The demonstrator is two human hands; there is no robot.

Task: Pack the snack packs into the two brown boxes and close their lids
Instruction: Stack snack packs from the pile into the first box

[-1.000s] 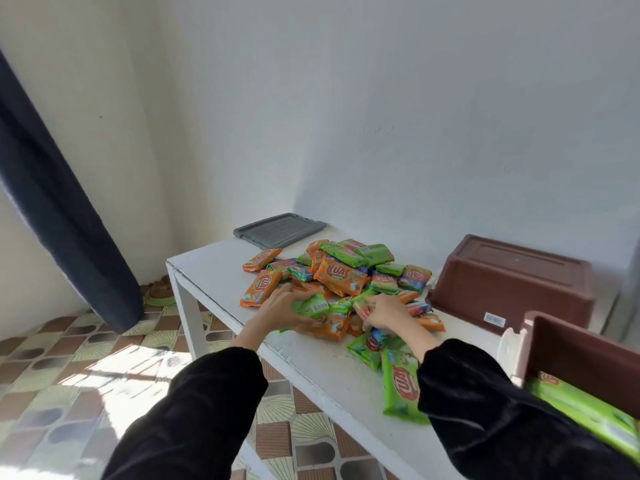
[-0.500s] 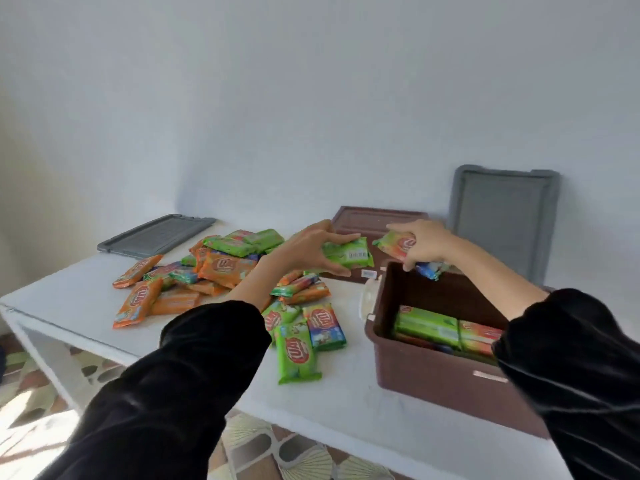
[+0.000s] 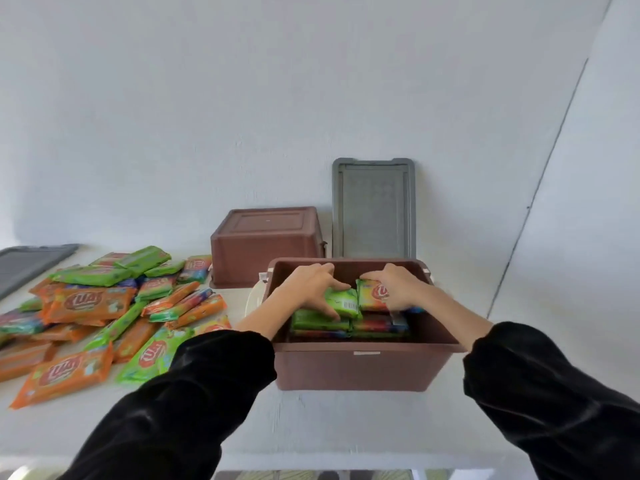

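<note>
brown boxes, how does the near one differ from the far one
The near box stands upright, open side up; the far box lies upside down, bottom up. The near box holds snack packs, and the left hand and right hand each grip one inside it; the far box shows no contents. Both are the same brown and shape, with no lid on.

A red oval logo reading roughly "KUA" stands on the orange snack pack [image 3: 86, 303] at nine o'clock. The white sticker [image 3: 366, 353] on the open brown box [image 3: 346, 372] is illegible.
</note>
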